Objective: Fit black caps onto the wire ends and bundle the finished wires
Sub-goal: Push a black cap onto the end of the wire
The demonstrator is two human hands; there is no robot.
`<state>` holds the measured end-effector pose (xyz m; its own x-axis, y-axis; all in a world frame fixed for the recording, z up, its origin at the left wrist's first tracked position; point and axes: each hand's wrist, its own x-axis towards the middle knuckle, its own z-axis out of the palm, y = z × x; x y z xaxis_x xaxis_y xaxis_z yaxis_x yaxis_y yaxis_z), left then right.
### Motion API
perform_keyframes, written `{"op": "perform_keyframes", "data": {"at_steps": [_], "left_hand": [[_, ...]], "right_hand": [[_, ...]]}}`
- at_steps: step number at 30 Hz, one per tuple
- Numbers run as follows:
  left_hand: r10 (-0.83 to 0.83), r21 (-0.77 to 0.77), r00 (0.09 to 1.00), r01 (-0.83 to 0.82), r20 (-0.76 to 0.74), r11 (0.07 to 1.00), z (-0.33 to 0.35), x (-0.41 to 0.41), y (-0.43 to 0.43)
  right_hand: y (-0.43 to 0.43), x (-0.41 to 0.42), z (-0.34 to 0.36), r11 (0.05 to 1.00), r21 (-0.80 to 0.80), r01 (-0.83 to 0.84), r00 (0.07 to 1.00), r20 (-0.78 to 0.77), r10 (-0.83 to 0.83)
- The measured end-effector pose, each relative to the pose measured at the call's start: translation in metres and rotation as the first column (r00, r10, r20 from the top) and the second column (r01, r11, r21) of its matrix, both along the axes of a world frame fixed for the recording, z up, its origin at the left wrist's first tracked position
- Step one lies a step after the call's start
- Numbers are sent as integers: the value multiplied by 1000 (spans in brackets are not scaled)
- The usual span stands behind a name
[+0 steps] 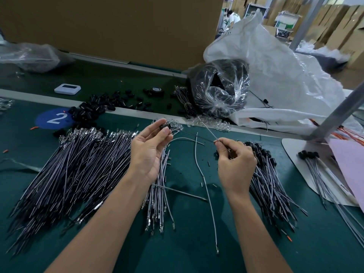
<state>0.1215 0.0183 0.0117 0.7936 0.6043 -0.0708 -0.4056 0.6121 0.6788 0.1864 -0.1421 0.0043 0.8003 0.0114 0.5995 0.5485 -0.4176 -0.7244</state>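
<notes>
Near the middle of the frame, the left hand (150, 152) is turned palm up. Two of its fingers (155, 125) pinch a black cap (165, 127), while the others are loosely spread. A thin dark wire (194, 136) runs from the cap down to the right hand (235, 161), whose curled fingers pinch it at their tips. Both hands are raised just above the green surface (197, 243).

A broad heap of uncapped wires (78, 170) fans out in the left half of the frame, passing under the left wrist. A smaller heap of capped wires (269, 178) lies right of the right hand, with its caps toward the top. One grey wire (205, 186) lies alone between the forearms.

Loose caps (98, 107) are scattered in the upper left, partly over a blue disc (56, 118) marked 2. Further right is a tape roll (156, 91), then a clear bag (218, 89) of dark parts resting against a white sack (279, 75).
</notes>
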Motion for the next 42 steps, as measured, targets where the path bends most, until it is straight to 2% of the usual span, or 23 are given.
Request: {"op": "perform_keyframes", "data": {"at_steps": [5,19,37,42], "left_hand": [[-12,61,1000,14,-28,998,-1,1,-2],[4,59,1000,-2,-30,998,-2,1,2],[-125,192,988,142,-95,971,-6,2,-3],[-88,305,987,126,-134,944,-7,3,-6]], "right_hand": [[0,2,-1,1000,11,5,1000,-1,-5],[-1,1,1,1000,28,-7,1000,-1,7],[0,1,0,999,22,-35,998,-42,36],[1,1,-2,997,-46,-55,996,-73,52]]}}
